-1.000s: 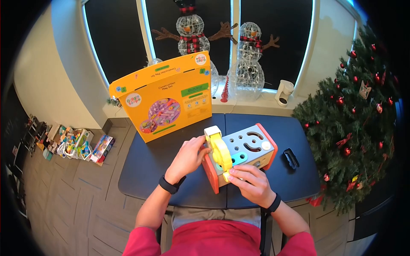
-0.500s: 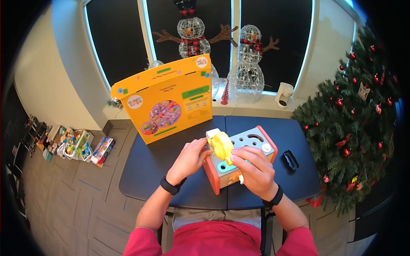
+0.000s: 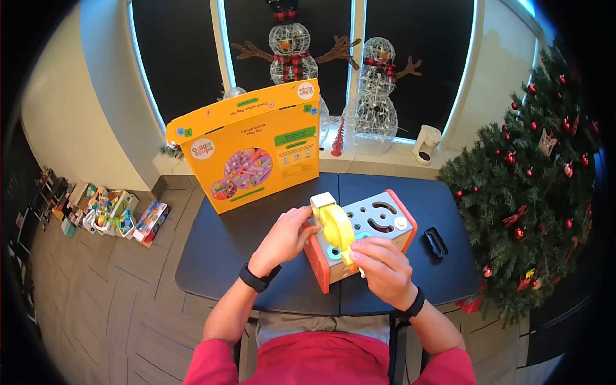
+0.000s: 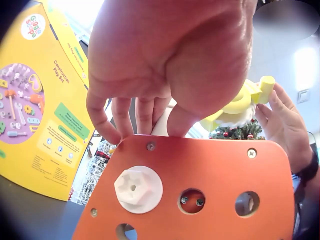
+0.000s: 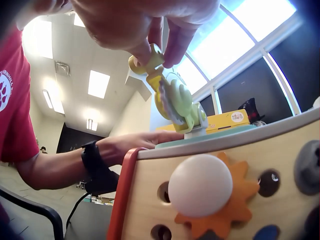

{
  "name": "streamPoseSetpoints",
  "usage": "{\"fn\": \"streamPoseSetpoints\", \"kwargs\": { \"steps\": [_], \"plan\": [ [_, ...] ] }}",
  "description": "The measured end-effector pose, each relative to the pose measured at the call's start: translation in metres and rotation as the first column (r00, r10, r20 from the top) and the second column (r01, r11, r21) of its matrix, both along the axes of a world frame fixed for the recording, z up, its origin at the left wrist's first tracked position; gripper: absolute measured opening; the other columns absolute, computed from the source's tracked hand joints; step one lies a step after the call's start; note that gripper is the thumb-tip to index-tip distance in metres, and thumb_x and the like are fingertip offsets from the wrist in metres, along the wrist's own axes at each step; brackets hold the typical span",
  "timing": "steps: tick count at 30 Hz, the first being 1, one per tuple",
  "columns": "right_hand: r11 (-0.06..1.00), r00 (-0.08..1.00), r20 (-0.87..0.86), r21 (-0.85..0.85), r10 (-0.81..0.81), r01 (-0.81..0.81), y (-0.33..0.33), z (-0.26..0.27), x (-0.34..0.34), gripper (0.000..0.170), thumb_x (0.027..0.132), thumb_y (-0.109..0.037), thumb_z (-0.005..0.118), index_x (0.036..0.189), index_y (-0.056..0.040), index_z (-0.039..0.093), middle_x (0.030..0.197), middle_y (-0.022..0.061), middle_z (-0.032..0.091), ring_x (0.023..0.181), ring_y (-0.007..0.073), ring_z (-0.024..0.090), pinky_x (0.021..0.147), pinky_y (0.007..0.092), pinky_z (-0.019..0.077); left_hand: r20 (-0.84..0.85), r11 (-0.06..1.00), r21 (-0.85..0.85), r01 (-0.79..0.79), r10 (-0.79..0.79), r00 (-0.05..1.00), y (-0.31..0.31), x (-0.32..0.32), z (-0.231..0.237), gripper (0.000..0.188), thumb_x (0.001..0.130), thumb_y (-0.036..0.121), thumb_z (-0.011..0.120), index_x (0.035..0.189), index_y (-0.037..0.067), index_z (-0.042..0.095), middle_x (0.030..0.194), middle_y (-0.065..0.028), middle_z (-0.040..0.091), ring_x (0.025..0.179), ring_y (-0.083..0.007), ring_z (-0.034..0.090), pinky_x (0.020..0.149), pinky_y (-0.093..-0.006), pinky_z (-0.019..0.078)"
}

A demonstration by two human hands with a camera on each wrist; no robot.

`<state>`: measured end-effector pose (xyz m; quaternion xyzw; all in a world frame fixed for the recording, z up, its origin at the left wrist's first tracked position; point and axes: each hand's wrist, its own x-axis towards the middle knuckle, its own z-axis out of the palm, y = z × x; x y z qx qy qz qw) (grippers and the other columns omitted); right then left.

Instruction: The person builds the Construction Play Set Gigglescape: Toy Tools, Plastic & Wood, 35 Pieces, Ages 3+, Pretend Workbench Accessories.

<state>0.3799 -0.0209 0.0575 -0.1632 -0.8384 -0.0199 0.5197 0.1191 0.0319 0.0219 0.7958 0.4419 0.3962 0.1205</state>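
A yellow toy circular saw (image 3: 335,228) with a white end block (image 3: 323,199) stands over the top of a wooden toy workbench (image 3: 366,209). My right hand (image 3: 385,269) pinches the saw's near yellow end between thumb and fingers. At the workbench's left edge, my left hand (image 3: 282,237) has its thumb and fingers bent around the white part of the saw, fingertips close over the orange side panel (image 4: 220,165). That panel carries a white hex nut (image 4: 135,189). On the front, an orange gear (image 5: 242,192) sits behind a white knob (image 5: 200,185).
Behind on the left, a yellow play set box (image 3: 256,154) stands on the dark table (image 3: 224,256). A black oblong piece (image 3: 436,242) lies right of the workbench. A decorated tree (image 3: 513,186) rises beyond the table's right side.
My right hand first raised the saw's near end up and away from the front edge, then brought it partly back toward me. My left hand has stayed nearly in place.
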Motion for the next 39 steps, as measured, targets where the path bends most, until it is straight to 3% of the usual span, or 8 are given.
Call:
{"fn": "streamPoseSetpoints", "kwargs": {
  "steps": [7,16,19,21,24,26,33,39],
  "plan": [
    [0.998,0.979,0.203,-0.062,-0.006,0.019,-0.008,-0.032,0.014,0.036,0.079,0.008,0.071,0.113,-0.0033,0.073,0.118,0.0078,0.073,0.109,0.0288,0.07,0.089,0.039,0.0606,-0.069,0.998,-0.057,-0.018,0.015,0.997,-0.002,0.0,0.007,0.037,0.093,0.012,0.072,0.126,-0.001,0.061,0.105,-0.0199,0.067,0.101,-0.0396,0.063,0.088,-0.0457,0.0509],
    [0.999,0.995,0.096,-0.029,-0.013,0.016,-0.004,-0.001,0.011,0.041,0.083,0.007,0.074,0.122,-0.0039,0.071,0.121,0.0082,0.072,0.112,0.0297,0.068,0.09,0.039,0.0594,-0.001,0.996,-0.088,-0.016,0.016,1.0,-0.009,0.004,0.001,0.045,0.097,0.017,0.068,0.137,0.0,0.055,0.107,-0.0202,0.065,0.101,-0.0386,0.063,0.091,-0.0468,0.0481],
    [0.999,0.998,0.066,-0.046,-0.008,0.011,0.0,0.012,0.007,0.042,0.083,0.006,0.076,0.123,-0.0032,0.07,0.128,0.0112,0.07,0.118,0.0321,0.067,0.094,0.0406,0.0583,0.086,0.979,-0.204,0.031,-0.014,0.996,-0.017,0.003,0.003,0.067,0.095,0.025,0.073,0.149,-0.003,0.045,0.124,-0.0244,0.063,0.117,-0.0388,0.062,0.103,-0.045,0.0465],
    [0.997,0.999,0.054,-0.078,0.0,0.004,0.001,0.019,0.008,0.043,0.082,0.005,0.076,0.124,-0.0026,0.069,0.132,0.0131,0.069,0.121,0.0338,0.066,0.097,0.042,0.057,0.11,0.955,-0.268,0.127,-0.1,0.989,-0.019,-0.002,0.002,0.102,0.084,0.039,0.085,0.158,-0.006,0.03,0.145,-0.0299,0.051,0.138,-0.041,0.05,0.116,-0.0435,0.0389],
    [0.991,1.0,0.031,-0.137,-0.002,0.006,0.002,0.025,0.015,0.047,0.082,0.003,0.078,0.128,-0.0017,0.068,0.137,0.0166,0.066,0.127,0.0365,0.063,0.103,0.0439,0.054,0.081,0.944,-0.257,0.206,-0.191,0.978,-0.029,0.002,0.012,0.131,0.069,0.049,0.094,0.16,-0.009,0.019,0.156,-0.0322,0.04,0.149,-0.0427,0.036,0.123,-0.0437,0.0311],
    [0.986,1.0,0.021,-0.163,-0.015,0.018,0.006,0.027,0.025,0.049,0.082,0.002,0.078,0.13,-0.0013,0.067,0.139,0.0181,0.065,0.129,0.0374,0.062,0.106,0.0444,0.0522,0.026,0.956,-0.23,0.181,-0.18,0.983,-0.027,0.003,0.009,0.136,0.066,0.05,0.095,0.16,-0.009,0.017,0.156,-0.0317,0.039,0.15,-0.0426,0.035,0.123,-0.044,0.0306],
    [0.895,0.926,-0.018,-0.261,-0.378,0.36,0.029,0.026,0.082,0.038,0.088,-0.004,0.075,0.125,-0.0023,0.07,0.142,0.0196,0.062,0.131,0.0382,0.059,0.11,0.0439,0.0477,-0.049,0.957,-0.256,0.135,-0.153,0.987,-0.017,-0.005,0.013,0.136,0.062,0.053,0.096,0.158,-0.01,0.024,0.151,-0.0308,0.045,0.144,-0.0424,0.041,0.121,-0.0448,0.0341],
    [0.698,0.786,0.241,-0.364,-0.569,0.617,0.058,-0.008,0.165,0.027,0.085,-0.015,0.08,0.108,-0.0037,0.071,0.14,0.018,0.063,0.129,0.0391,0.058,0.109,0.0455,0.0466,-0.066,0.956,-0.256,0.147,-0.169,0.983,0.004,-0.019,0.015,0.129,0.061,0.052,0.096,0.157,-0.007,0.032,0.151,-0.0258,0.048,0.142,-0.0395,0.044,0.119,-0.0442,0.037]
  ]
}}
